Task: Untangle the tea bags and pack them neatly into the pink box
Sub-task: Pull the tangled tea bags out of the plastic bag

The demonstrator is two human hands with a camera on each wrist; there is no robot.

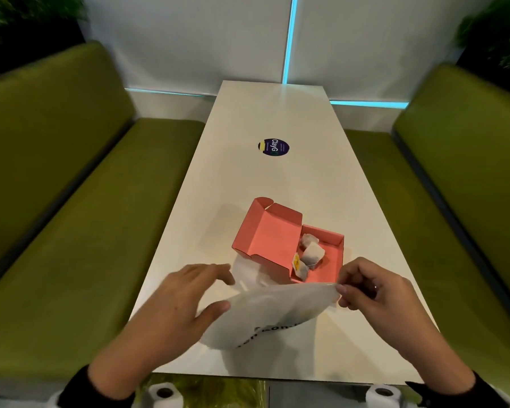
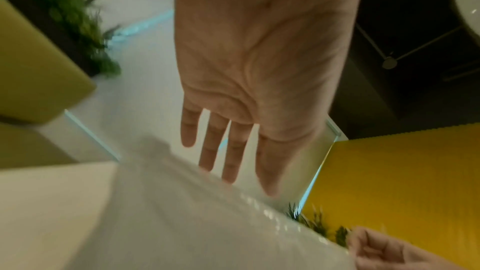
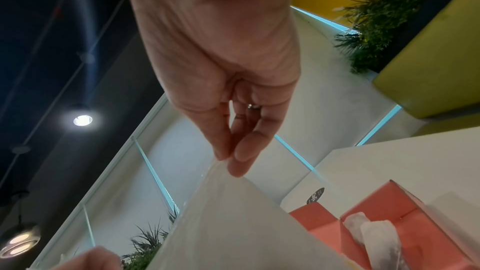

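The pink box (image 1: 265,237) lies open on the white table, lid flap folded back to the left. Three tea bags (image 1: 310,252) sit in its tray, one with a yellow tag; they also show in the right wrist view (image 3: 374,231) inside the box (image 3: 389,202). In front of the box hangs a white translucent plastic bag (image 1: 265,310) with dark print. My right hand (image 1: 340,291) pinches the bag's right corner between thumb and fingertips (image 3: 228,161). My left hand (image 1: 218,290) is spread with straight fingers (image 2: 228,161), its thumb against the bag's left edge (image 2: 207,223).
The long white table (image 1: 277,113) carries a dark round sticker (image 1: 273,147) beyond the box. Green benches flank it on the left (image 1: 56,201) and right (image 1: 468,201). A white wall with a blue light strip closes the far end.
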